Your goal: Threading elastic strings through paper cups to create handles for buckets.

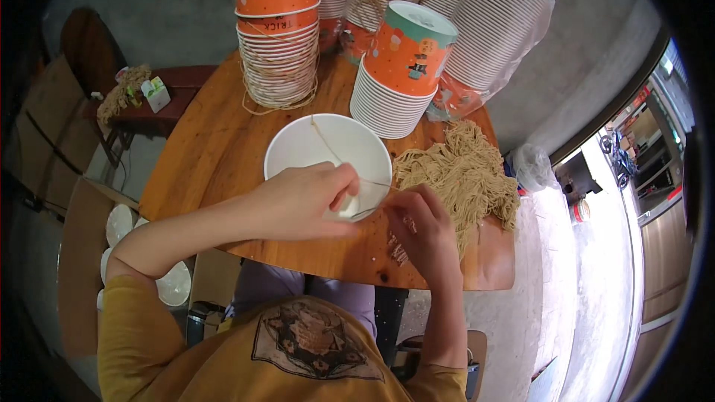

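Observation:
A white paper bucket (294,145) stands on the wooden table in front of me, its open mouth facing up. Thin tan string (328,141) runs from the bucket's far rim across the mouth to my hands. Over the near side of the bucket, my left hand (313,201) pinches the string between thumb and fingers. Just right of the near rim, my right hand (426,231) is closed on the string too; its fingertips are partly hidden. A short stretch of string spans the gap between both hands. Beside my right hand lies a tangled heap of tan string (462,175).
Nested orange printed paper buckets stand upside down in stacks, a left stack (277,52) wound with string and a middle stack (402,67). Plastic-wrapped bucket stacks (488,26) rise behind. The table (201,171) has a rounded left edge. An open cardboard box (78,253) holds white buckets at lower left.

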Demonstrator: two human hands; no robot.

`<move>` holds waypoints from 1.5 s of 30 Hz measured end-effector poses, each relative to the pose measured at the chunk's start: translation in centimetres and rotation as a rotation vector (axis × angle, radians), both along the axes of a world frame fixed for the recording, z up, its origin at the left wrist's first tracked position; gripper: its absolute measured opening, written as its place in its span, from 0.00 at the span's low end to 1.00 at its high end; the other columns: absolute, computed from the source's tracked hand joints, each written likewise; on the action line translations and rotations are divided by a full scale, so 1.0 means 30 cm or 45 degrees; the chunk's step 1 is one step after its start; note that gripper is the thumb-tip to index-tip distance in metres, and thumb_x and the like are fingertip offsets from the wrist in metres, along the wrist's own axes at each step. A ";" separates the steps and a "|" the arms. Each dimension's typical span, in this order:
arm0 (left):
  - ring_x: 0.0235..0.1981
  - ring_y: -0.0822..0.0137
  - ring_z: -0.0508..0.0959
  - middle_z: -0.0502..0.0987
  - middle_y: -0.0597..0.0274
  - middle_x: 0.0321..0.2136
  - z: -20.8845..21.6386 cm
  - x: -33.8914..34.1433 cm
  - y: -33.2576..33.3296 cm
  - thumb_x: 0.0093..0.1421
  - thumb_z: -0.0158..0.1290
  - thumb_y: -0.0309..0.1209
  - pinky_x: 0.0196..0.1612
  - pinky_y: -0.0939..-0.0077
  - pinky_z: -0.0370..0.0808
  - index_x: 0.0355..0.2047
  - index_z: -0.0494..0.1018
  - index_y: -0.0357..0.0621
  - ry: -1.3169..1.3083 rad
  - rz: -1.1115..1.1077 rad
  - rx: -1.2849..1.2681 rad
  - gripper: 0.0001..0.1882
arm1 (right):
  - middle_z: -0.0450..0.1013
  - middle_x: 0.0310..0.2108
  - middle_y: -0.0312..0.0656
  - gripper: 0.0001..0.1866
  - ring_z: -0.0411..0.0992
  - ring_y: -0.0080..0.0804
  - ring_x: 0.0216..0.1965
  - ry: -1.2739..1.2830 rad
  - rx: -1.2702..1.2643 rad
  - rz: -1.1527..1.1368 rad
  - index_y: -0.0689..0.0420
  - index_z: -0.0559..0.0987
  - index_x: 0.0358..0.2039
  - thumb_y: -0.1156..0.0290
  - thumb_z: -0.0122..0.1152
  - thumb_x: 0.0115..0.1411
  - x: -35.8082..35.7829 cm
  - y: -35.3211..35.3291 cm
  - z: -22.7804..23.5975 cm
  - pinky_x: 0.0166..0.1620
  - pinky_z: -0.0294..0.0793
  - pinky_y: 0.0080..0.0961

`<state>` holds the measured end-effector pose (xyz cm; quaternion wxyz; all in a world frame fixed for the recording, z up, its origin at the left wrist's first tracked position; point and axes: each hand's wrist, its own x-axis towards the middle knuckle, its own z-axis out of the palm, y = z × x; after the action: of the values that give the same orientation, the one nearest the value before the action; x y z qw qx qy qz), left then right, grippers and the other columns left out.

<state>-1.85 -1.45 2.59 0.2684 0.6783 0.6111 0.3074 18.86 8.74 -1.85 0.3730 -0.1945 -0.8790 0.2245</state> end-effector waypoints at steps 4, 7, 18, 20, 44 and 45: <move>0.37 0.58 0.73 0.72 0.60 0.31 -0.035 -0.053 -0.069 0.57 0.56 0.30 0.40 0.65 0.72 0.37 0.70 0.44 0.453 -0.240 0.205 0.09 | 0.69 0.31 0.40 0.10 0.73 0.40 0.34 -0.018 0.384 0.048 0.55 0.75 0.36 0.77 0.64 0.53 -0.039 0.016 0.062 0.32 0.74 0.35; 0.43 0.60 0.72 0.72 0.63 0.34 -0.052 -0.083 -0.116 0.54 0.57 0.27 0.44 0.66 0.70 0.38 0.72 0.46 0.603 -0.270 0.482 0.11 | 0.69 0.30 0.39 0.08 0.73 0.40 0.35 -0.147 0.312 0.133 0.54 0.76 0.36 0.73 0.63 0.55 -0.087 0.011 0.101 0.34 0.75 0.35; 0.36 0.58 0.75 0.76 0.60 0.26 -0.073 -0.124 -0.104 0.58 0.54 0.34 0.53 0.64 0.63 0.29 0.71 0.43 0.370 0.129 0.521 0.08 | 0.72 0.30 0.45 0.02 0.74 0.47 0.34 -0.225 -0.125 0.208 0.57 0.76 0.29 0.74 0.60 0.56 -0.265 0.020 0.066 0.37 0.74 0.38; 0.36 0.58 0.75 0.76 0.60 0.26 -0.057 -0.094 -0.081 0.58 0.54 0.34 0.52 0.64 0.63 0.28 0.71 0.42 0.408 0.164 0.435 0.08 | 0.72 0.27 0.43 0.04 0.73 0.34 0.27 -0.273 -0.103 0.209 0.59 0.76 0.32 0.77 0.62 0.56 -0.269 0.029 0.058 0.33 0.72 0.28; 0.42 0.54 0.69 0.69 0.56 0.34 -0.092 -0.175 -0.103 0.58 0.52 0.29 0.54 0.60 0.61 0.35 0.69 0.40 0.487 -0.221 0.567 0.07 | 0.72 0.23 0.48 0.03 0.73 0.42 0.26 -0.303 -0.053 -0.020 0.60 0.76 0.27 0.75 0.59 0.55 -0.322 0.020 0.033 0.32 0.72 0.34; 0.42 0.54 0.69 0.68 0.56 0.34 -0.104 -0.186 -0.105 0.58 0.52 0.28 0.53 0.60 0.62 0.35 0.69 0.40 0.480 -0.248 0.594 0.07 | 0.72 0.23 0.48 0.03 0.73 0.42 0.26 -0.303 -0.048 -0.025 0.60 0.76 0.27 0.75 0.59 0.55 -0.319 0.032 0.040 0.32 0.72 0.34</move>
<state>-7.42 -4.60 -0.51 0.0160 0.8220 0.4952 0.2809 9.28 9.68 -0.64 0.2643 -0.2354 -0.9107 0.2128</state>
